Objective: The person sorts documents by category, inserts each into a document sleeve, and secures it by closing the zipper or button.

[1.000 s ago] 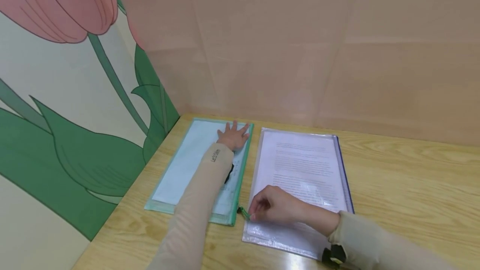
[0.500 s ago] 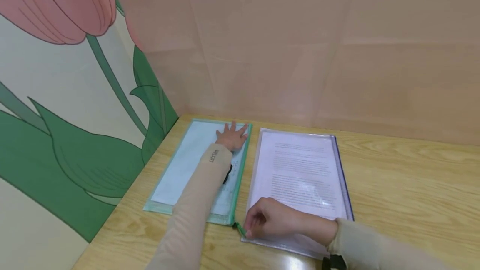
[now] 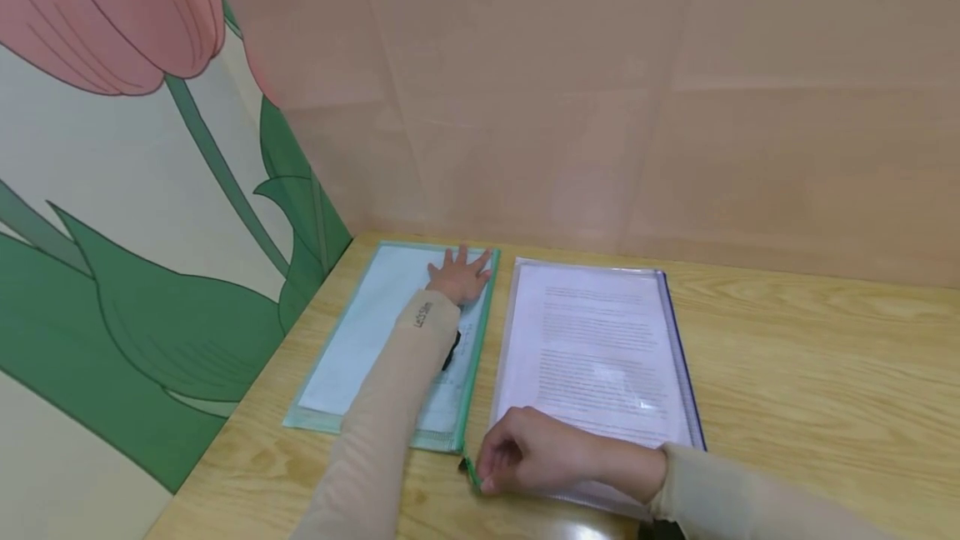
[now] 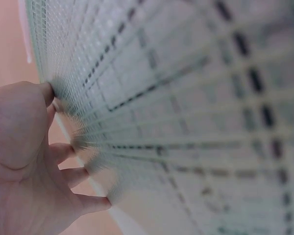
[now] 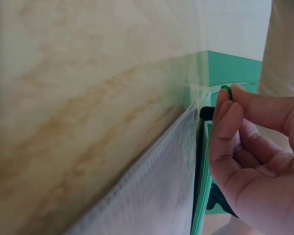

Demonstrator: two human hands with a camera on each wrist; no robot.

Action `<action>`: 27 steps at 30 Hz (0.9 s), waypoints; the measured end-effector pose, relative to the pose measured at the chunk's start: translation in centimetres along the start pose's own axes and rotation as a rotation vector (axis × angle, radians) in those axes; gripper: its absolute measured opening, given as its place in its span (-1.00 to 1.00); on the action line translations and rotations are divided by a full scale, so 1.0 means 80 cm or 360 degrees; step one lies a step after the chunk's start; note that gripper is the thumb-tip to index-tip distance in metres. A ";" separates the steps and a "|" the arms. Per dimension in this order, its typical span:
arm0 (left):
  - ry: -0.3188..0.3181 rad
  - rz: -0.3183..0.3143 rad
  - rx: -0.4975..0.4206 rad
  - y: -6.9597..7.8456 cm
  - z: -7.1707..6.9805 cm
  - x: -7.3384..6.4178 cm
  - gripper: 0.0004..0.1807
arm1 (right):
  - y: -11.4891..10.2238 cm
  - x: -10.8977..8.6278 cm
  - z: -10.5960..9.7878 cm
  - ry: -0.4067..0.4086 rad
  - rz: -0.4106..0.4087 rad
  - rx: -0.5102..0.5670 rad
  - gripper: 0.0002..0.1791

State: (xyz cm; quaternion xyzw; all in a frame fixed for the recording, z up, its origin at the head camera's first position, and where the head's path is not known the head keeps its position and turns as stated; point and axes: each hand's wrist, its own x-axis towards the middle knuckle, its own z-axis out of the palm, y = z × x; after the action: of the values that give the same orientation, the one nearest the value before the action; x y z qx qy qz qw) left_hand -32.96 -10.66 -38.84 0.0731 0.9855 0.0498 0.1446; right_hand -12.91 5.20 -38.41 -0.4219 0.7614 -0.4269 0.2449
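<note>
A green-edged zip document pouch (image 3: 341, 357) with white paper inside lies on the table at the left. My left hand (image 3: 458, 277) rests on its far right part, fingers spread. In the left wrist view the fingertips of the left hand (image 4: 29, 161) touch the pouch's mesh surface (image 4: 186, 122). My right hand (image 3: 536, 450) is at the pouch's near right corner, over the lower edge of a second pouch. Its thumb and forefinger pinch a green zipper pull (image 3: 472, 473); in the right wrist view, the looped end of the pull (image 5: 227, 90) shows between the fingertips.
Just to the right lies a clear, blue-edged zip pouch (image 3: 600, 332) holding a printed sheet. The wooden table (image 3: 810, 373) meets a pinkish covering (image 3: 525, 107) at the back and a wall with a painted tulip (image 3: 127, 15) on the left.
My right hand has moved nearer and slightly left, drawing the zipper pull down to and past the pouch's near corner. The left hand keeps its place on the pouch.
</note>
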 end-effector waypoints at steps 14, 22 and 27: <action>-0.0005 0.0030 -0.0022 0.000 0.002 -0.003 -0.42 | -0.004 -0.001 0.001 -0.0049 -0.0098 -0.0062 -0.93; -0.0006 0.0036 -0.0014 -0.003 0.004 0.001 -0.41 | 0.002 -0.002 -0.003 -0.0059 -0.0019 0.0057 -0.94; 0.0012 0.0032 -0.0004 -0.004 0.002 0.003 -0.41 | 0.011 -0.005 -0.011 0.0013 0.0065 0.0119 -0.95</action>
State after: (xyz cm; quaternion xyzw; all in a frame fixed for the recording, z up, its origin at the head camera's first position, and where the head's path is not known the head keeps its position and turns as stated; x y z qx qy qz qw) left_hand -33.20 -10.94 -39.13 0.0828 0.9852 0.0529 0.1403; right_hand -13.73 6.19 -38.66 -0.3951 0.7543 -0.4518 0.2660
